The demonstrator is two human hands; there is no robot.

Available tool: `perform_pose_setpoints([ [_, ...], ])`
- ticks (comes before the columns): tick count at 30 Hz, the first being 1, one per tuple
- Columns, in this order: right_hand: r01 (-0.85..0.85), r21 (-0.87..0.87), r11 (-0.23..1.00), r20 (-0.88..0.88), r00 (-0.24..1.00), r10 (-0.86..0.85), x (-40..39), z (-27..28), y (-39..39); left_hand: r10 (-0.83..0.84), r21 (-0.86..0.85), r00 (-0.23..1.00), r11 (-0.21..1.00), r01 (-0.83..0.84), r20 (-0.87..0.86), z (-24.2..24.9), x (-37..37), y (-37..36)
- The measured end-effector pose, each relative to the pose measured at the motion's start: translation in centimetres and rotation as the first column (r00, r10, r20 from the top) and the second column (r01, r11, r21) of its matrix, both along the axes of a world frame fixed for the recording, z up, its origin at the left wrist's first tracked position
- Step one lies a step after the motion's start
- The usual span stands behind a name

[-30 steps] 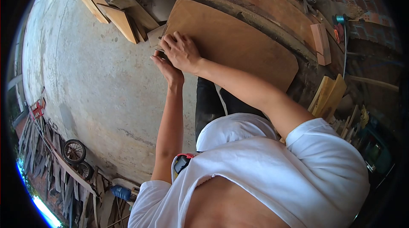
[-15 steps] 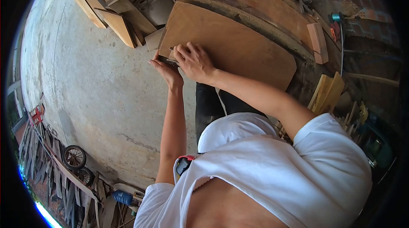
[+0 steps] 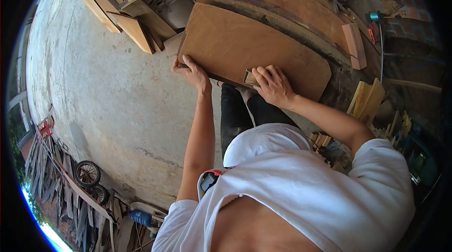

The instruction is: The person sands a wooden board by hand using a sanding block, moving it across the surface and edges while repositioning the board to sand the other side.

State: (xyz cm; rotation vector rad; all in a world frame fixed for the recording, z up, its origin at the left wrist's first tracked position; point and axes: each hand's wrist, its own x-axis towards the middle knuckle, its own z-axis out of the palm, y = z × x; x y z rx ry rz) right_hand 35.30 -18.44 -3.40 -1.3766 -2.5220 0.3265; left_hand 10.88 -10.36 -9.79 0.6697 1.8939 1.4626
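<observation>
A flat brown wooden board (image 3: 235, 35) with rounded right corners lies on the workbench in the upper middle. At the board's near left corner is my left hand (image 3: 194, 74), its thumb on top and its fingers at the edge, gripping the corner. My right hand (image 3: 274, 86) is closed round a small block (image 3: 250, 78), which looks wrapped in sandpaper and rests on the board close to its near edge. Part of the block is hidden under the fingers.
Behind the board lies a long reddish plank (image 3: 273, 2). A short wood block (image 3: 354, 46) stands at its right end, near metal clamps (image 3: 338, 0). Planks (image 3: 129, 26) lean at the upper left. Two wheels (image 3: 87, 173) and scrap wood are at the lower left.
My right hand has slid right along the board's near edge with the block, away from my left hand. My left hand's thumb now lies on the board's top.
</observation>
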Motion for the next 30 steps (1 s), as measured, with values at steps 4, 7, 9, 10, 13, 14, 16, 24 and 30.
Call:
perform_pose_setpoints([
  [4,0.016,0.088,0.996,-0.073,0.997,-0.009,-9.2,-1.0,7.5,0.033,-0.005,0.997,0.999,-0.034,-0.065,-0.6,0.9,0.5],
  [7,0.063,0.09,0.994,-0.153,0.987,-0.048,-17.4,-1.3,14.6,-0.014,-0.009,0.979,1.0,0.013,-0.204,-3.0,-0.8,0.2],
  [9,0.048,0.087,0.995,-0.124,0.992,-0.037,-18.3,-1.6,15.8,-0.049,0.098,0.978,0.993,0.07,-0.204,-3.1,-0.6,0.3],
  [10,0.024,0.09,0.996,-0.167,0.986,-0.009,-17.7,-1.8,15.3,-0.064,0.089,0.983,0.993,0.081,-0.174,-2.7,-0.6,0.2],
  [13,0.016,0.107,0.994,-0.148,0.989,0.0,-12.2,-2.3,10.9,0.016,0.037,0.999,0.999,-0.015,-0.049,-0.8,0.3,0.6],
  [14,0.002,0.099,0.995,-0.117,0.993,0.01,-9.1,-1.9,8.5,0.027,0.0,0.996,1.0,-0.027,-0.082,-0.9,0.2,0.6],
  [16,0.007,0.029,1.0,-0.037,0.999,-0.006,-3.1,-0.8,3.3,0.059,0.004,0.99,0.998,-0.059,-0.126,-1.0,0.5,0.6],
  [24,0.029,0.094,0.995,-0.099,0.995,-0.02,-8.2,-1.1,7.6,0.107,0.081,0.968,0.993,-0.091,-0.226,-1.4,0.7,0.6],
  [30,0.107,0.131,0.986,-0.138,0.987,-0.088,-19.7,-3.4,17.3,0.075,0.093,0.982,0.994,-0.06,-0.173,-2.4,0.1,0.8],
])
